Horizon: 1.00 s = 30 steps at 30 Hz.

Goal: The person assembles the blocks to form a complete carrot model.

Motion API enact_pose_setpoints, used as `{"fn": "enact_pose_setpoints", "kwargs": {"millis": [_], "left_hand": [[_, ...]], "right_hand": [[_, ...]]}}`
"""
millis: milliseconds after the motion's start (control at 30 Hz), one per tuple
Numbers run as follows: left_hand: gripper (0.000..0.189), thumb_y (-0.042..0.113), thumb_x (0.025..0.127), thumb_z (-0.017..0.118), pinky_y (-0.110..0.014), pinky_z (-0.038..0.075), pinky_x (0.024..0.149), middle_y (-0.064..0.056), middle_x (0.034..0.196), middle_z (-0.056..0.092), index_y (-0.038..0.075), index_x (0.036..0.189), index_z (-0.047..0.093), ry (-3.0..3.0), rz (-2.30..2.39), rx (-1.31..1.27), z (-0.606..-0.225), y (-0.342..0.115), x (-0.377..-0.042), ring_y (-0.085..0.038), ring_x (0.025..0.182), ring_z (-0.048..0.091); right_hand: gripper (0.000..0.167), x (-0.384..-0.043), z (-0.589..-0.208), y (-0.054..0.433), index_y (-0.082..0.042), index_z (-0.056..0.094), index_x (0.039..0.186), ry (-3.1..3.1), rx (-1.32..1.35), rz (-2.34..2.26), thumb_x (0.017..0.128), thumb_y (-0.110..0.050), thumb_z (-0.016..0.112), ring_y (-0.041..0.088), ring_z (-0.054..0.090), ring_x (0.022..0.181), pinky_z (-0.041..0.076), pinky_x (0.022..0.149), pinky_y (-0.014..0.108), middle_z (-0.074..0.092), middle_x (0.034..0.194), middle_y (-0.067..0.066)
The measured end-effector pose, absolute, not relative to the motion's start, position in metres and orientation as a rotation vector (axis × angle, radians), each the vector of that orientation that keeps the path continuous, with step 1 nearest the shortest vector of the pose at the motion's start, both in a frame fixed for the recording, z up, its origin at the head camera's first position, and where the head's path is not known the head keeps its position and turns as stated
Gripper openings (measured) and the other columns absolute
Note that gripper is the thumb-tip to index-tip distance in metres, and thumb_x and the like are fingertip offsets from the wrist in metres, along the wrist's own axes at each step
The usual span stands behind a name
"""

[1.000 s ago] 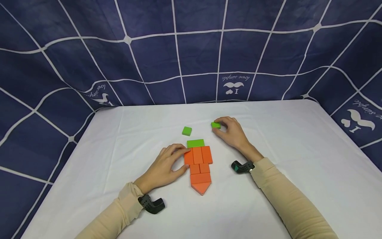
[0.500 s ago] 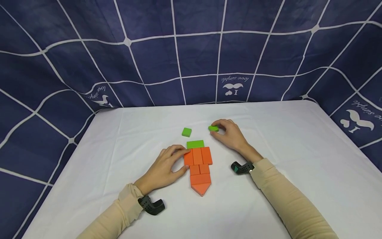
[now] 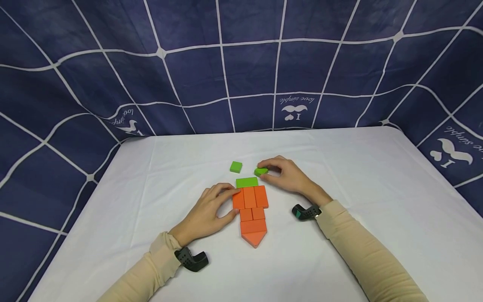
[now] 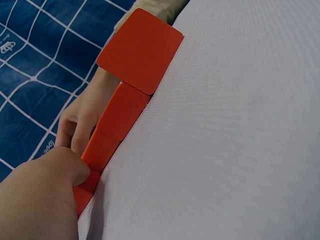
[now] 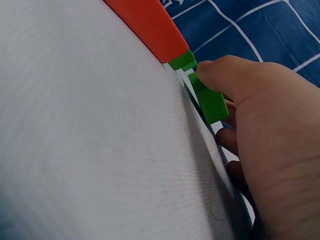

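In the head view an arrow-like layout of flat orange blocks (image 3: pixel 253 226) lies on the white cloth, its pointed end toward the person. A green rectangular block (image 3: pixel 247 182) lies against its far end. My left hand (image 3: pixel 203 216) rests beside the layout, index finger and thumb touching the left orange block (image 3: pixel 237 200) of the wide row. My right hand (image 3: pixel 286 176) pinches a small green block (image 3: pixel 261 171) just beyond the rectangular one, to its right. The right wrist view shows the thumb against this held green block (image 5: pixel 209 100), a small gap from the green block at the layout's end.
Another small green block (image 3: pixel 236 167) lies loose, left of the held one. White cloth (image 3: pixel 358 176) covers the table. Behind and at the sides hang dark blue curtains (image 3: pixel 249 71) with white grid lines. Each wrist wears a black device (image 3: pixel 191 259).
My right hand has brought its small green block left and nearer the person, toward the green rectangular block. The left hand and the orange layout have stayed put.
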<state>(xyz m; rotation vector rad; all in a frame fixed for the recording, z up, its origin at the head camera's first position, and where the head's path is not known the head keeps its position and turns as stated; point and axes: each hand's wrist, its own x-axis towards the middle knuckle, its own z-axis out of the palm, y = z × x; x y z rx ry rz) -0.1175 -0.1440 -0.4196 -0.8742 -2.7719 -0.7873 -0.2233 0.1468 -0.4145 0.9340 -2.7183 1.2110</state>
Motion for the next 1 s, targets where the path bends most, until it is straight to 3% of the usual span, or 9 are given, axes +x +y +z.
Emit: {"fn": "enact_pose_setpoints", "kwargs": {"millis": [1000], "left_hand": [[0.051, 0.037, 0.096, 0.071, -0.044, 0.042, 0.107, 0.001, 0.139, 0.054, 0.017, 0.141, 0.062, -2.766, -0.785, -0.883, -0.4196, -0.1450, -0.1179, -0.020, 0.130, 0.051]], "right_hand": [[0.037, -0.2206, -0.4119, 0.1447, -0.020, 0.071, 0.129, -2.769, 1.009, 1.203, 0.094, -0.029, 0.077, 0.019, 0.060, 0.120, 0.047, 0.107, 0.044, 0.068, 0.130, -0.002]]}}
